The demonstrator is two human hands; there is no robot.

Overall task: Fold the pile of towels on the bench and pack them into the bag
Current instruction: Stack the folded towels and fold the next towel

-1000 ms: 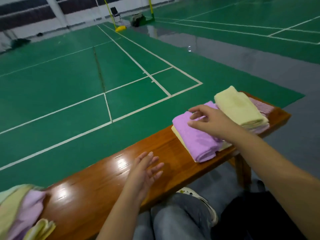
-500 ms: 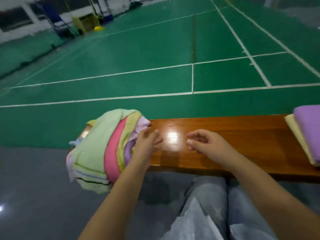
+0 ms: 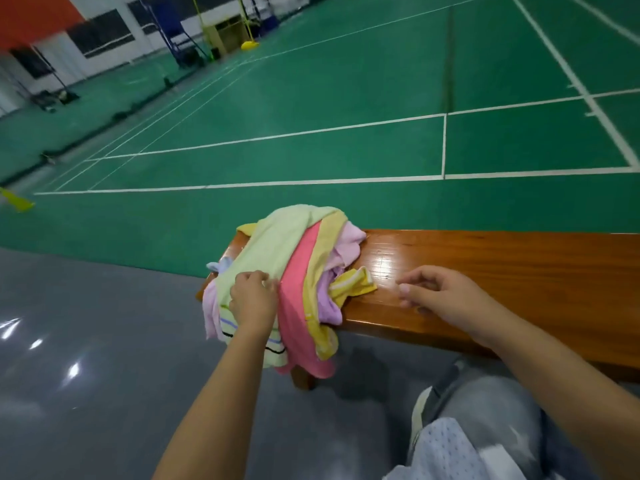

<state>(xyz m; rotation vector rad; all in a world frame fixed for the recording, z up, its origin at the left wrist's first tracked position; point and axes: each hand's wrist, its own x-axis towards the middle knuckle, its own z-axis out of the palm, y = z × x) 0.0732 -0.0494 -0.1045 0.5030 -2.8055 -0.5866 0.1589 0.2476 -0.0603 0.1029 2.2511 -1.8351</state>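
A loose pile of unfolded towels (image 3: pixel 298 268) lies over the left end of the wooden bench (image 3: pixel 502 271), hanging over its front edge. A pale green towel (image 3: pixel 277 244) lies on top, with pink, yellow and lilac ones beside it. My left hand (image 3: pixel 254 299) grips the pale green towel near its lower part, fingers curled into the cloth. My right hand (image 3: pixel 446 296) hovers just above the bench right of the pile, fingers loosely curled, holding nothing. No bag is in view.
The bench stands at the edge of a green badminton court (image 3: pixel 346 133), with grey floor (image 3: pixel 86 341) on my side. My knees in grey jeans (image 3: pixel 485 427) are at the lower right. Net posts and equipment (image 3: pixel 214 39) stand far back left.
The view has swung left from the folded stack to the unfolded pile. My left hand has moved from the pile's right edge onto the green towel and closed on it. My right hand followed leftward.
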